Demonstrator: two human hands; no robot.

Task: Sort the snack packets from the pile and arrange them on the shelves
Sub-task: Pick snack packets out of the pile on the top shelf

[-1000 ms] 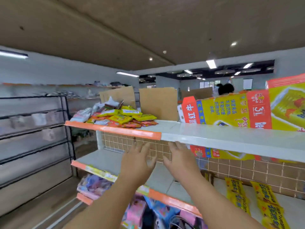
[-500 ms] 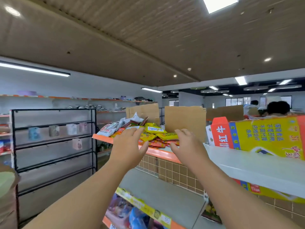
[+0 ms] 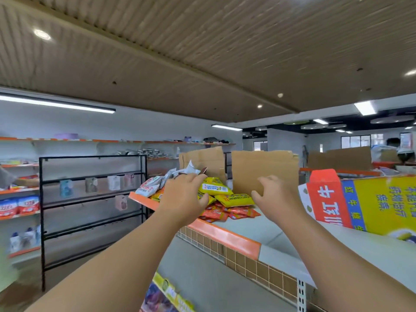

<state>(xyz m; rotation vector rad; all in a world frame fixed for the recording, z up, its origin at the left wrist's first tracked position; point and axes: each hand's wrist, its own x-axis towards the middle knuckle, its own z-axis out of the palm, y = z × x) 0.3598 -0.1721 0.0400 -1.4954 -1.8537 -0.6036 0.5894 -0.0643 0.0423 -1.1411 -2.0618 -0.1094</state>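
Observation:
A pile of snack packets (image 3: 221, 200), yellow, red and white ones, lies on the top shelf (image 3: 227, 236) with its orange front strip. My left hand (image 3: 183, 199) hovers over the pile's left part, fingers loosely bent, holding nothing that I can see. My right hand (image 3: 278, 201) is raised just right of the pile, fingers relaxed and empty, in front of a cardboard sheet (image 3: 262, 170).
A large yellow and red carton (image 3: 369, 201) lies on the top shelf at right. A black wire rack (image 3: 94, 199) stands to the left. The lower shelf (image 3: 202, 282) runs below, with more packets beneath it. People stand at the far right and far left.
Both hands rose from the lower shelf level up to the top shelf and reached toward the packet pile; the view tilted upward.

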